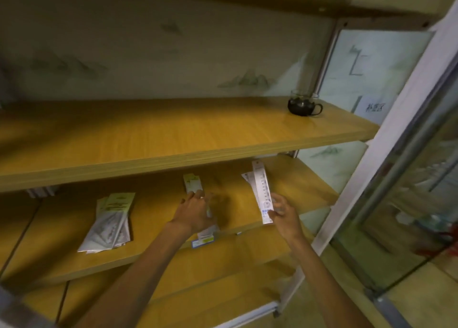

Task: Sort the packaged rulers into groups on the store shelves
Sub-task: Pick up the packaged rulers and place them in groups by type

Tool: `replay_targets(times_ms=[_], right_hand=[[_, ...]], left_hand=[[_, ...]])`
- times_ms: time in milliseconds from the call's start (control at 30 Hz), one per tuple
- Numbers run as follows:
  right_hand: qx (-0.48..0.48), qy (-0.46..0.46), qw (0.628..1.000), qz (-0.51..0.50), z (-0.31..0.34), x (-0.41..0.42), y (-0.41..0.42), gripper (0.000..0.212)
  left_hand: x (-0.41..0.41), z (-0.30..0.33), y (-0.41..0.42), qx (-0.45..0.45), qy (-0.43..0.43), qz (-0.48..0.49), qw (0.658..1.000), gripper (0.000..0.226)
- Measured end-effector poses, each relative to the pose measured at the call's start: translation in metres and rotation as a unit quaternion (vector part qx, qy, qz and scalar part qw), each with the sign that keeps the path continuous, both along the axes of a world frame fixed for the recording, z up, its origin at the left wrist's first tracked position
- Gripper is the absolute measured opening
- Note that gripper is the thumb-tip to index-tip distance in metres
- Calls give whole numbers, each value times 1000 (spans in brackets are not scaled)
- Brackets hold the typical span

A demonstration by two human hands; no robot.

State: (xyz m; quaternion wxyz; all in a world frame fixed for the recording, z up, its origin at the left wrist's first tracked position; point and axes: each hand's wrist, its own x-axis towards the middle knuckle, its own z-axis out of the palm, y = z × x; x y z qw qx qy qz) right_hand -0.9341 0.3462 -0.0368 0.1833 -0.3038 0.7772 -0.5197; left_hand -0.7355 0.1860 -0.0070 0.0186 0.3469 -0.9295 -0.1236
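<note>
On the middle wooden shelf [158, 251] a fanned pile of packaged rulers [110, 221] with green-headed cards lies at the left. My left hand [194, 213] grips a second bundle of green-headed ruler packs [192, 183] at the shelf's middle; their lower ends [205, 236] stick out below the hand. My right hand [283, 216] pinches the lower end of a white packaged ruler [262, 189] that points away from me. Behind it, further white packs [247, 177] lie on the shelf.
A glass cup [304, 104] of dark liquid stands at the right end of the upper shelf [173, 139]. A glass-doored cabinet [401, 203] flanks the shelving on the right. A lower shelf [198, 285] runs beneath my forearms.
</note>
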Motion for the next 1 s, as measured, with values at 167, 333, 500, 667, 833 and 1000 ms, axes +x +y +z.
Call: replay_targets(times_ms=[167, 333, 500, 667, 833, 1000], right_hand=[[18, -10, 1000, 16, -4, -42, -9, 46], [47, -20, 997, 56, -4, -72, -23, 50], [88, 0, 990, 106, -12, -85, -37, 49], [142, 85, 980, 110, -14, -89, -32, 47], [152, 159, 970, 106, -3, -94, -25, 47], [144, 224, 940, 214, 16, -66, -39, 48]], left_hand=[[-31, -7, 5, -3, -3, 23, 1000, 69], [-46, -11, 14, -6, -7, 73, 997, 71], [-42, -15, 26, 2, -16, 127, 992, 72], [-36, -17, 39, 3, -7, 164, 986, 73], [-32, -12, 45, -10, 9, 186, 982, 70], [-12, -8, 53, -17, 6, 214, 977, 67]])
